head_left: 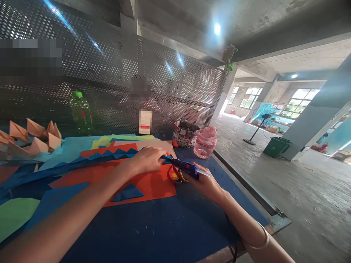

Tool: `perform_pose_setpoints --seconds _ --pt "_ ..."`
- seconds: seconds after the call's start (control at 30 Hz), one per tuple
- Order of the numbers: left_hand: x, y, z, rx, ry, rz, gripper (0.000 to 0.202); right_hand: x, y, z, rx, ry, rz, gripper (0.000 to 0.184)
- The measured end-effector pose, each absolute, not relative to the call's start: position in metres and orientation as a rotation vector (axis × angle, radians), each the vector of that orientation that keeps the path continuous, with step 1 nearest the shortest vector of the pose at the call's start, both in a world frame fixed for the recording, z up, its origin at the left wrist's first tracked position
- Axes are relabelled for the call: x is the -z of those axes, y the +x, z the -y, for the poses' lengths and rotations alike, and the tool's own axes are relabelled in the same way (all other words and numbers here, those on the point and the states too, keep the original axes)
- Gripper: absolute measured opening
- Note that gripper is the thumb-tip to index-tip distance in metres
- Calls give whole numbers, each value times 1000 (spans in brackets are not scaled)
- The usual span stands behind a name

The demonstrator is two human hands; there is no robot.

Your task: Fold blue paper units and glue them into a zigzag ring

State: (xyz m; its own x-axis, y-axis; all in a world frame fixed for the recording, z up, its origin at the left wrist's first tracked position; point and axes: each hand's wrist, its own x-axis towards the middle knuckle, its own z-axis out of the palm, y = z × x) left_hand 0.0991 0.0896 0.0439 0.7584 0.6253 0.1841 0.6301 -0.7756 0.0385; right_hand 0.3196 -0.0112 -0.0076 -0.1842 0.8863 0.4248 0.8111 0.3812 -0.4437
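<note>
My left hand (148, 159) is closed on the right end of a blue folded-paper strip (109, 156) with a zigzag upper edge. In my right hand (207, 186) is a dark blue glue gun (187, 167), a clear glue stick (205, 173) poking out of its back. The gun's nozzle points left, close to the blue paper at my left fingertips; whether they touch I cannot tell. Red-and-yellow scissors (174, 176) lie beneath the gun, partly hidden. Orange paper sheets (159, 186) lie under my left hand, with a small blue folded piece (128, 192) on top.
Peach folded paper points (38, 142) stand at the left, near a green-capped bottle (81, 113). Behind my hands are a patterned round container (185, 137) and a pink plastic jug (205, 144). A perforated metal panel (170, 80) borders the table's back; its metal edge (246, 186) runs along the right.
</note>
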Motion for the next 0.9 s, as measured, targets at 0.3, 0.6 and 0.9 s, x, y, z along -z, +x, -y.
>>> perform_pose_setpoints --seconds 0.3,0.6,0.9 --pt "-46 99 -91 270 -2930 1078 23 6 320 12 -106 -1450 2026 21" --pt "-49 93 -95 241 -2918 1103 26 10 326 9 -40 -1454 2044 22" --pt "-51 91 -95 249 -2925 1139 26 9 325 10 -36 -1412 2036 23"
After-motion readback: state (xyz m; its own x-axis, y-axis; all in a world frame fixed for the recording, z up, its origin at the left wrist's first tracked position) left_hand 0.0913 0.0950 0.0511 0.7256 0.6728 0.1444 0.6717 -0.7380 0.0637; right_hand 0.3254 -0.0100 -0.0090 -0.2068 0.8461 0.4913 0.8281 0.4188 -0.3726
